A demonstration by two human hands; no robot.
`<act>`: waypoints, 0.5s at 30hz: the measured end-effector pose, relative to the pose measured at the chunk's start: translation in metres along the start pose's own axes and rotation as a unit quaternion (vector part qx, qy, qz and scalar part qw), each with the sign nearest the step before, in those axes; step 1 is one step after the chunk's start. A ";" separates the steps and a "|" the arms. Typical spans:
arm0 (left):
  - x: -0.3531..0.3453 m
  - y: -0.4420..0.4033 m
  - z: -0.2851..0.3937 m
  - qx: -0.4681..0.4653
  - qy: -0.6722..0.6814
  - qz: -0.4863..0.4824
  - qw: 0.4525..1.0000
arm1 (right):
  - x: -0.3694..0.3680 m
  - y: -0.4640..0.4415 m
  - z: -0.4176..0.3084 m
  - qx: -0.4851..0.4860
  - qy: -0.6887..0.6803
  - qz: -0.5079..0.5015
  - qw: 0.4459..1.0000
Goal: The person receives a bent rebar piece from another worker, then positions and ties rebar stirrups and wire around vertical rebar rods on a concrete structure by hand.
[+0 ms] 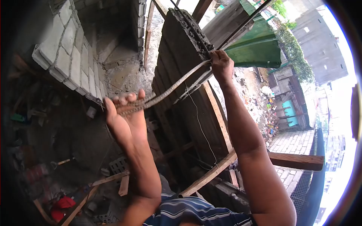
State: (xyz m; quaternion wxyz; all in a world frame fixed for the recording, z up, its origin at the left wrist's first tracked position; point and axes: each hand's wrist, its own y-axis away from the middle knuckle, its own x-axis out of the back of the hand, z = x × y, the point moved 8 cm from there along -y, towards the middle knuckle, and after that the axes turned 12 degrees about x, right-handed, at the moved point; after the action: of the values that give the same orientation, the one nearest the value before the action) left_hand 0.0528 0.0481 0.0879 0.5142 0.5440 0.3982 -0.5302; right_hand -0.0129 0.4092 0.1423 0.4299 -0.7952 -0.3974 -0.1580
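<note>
Had on a striped shirt (196,211) of soft, creased cloth, low down near the foot of the wall (171,52). Held the left hand (127,116) out on the wall's left side, fingers apart and loosely curled, rope (177,83) lying across the palm rather than clamped. Had the right hand (222,64) closed in a fist on the same rope, at the wall's upper edge. Bridged the wall's face with that rope in a slack bow: single near the fist, doubled by the left palm, ridged like a twist or braid. Judged the work only partly done: rope gripped at the wall, slack seemingly left to take up, no finished knot in sight. Could not tell about anything hidden behind the fist.

Saw rough, crumbly concrete along the wall's top edge, with flatter grey faces below. Saw thin wire (197,113) dangling in loose kinks down the wall, and a pale, slightly bowed timber (207,174) slanting across its foot. Noted a straight, square-edged beam (298,161) to the right of that foot.

Farther off, left of the wall, saw oblong grey blocks (69,45) with thick mortar seams. Past the wall's right side, noted a green sheet (256,47), thin and creased, then scattered rubble (264,109). Well beyond the wall, saw leafy vine (296,56) beside a flat grey building (320,43).
</note>
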 end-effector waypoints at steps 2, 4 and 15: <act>0.002 0.028 -0.013 -0.009 -0.039 0.064 0.997 | 0.000 -0.003 0.002 0.021 0.012 0.007 1.000; -0.004 0.053 -0.026 0.070 -0.055 0.031 0.996 | -0.001 -0.003 0.007 0.018 0.011 0.007 1.000; -0.006 0.085 -0.034 0.039 -0.236 0.008 0.971 | 0.002 -0.002 -0.004 0.095 0.019 0.040 0.994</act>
State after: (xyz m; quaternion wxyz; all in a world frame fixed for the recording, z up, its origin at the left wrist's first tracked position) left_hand 0.1413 0.0690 0.1023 0.5761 0.4263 0.2407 -0.6545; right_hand -0.0125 0.4071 0.1469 0.5170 -0.7628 -0.3704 -0.1171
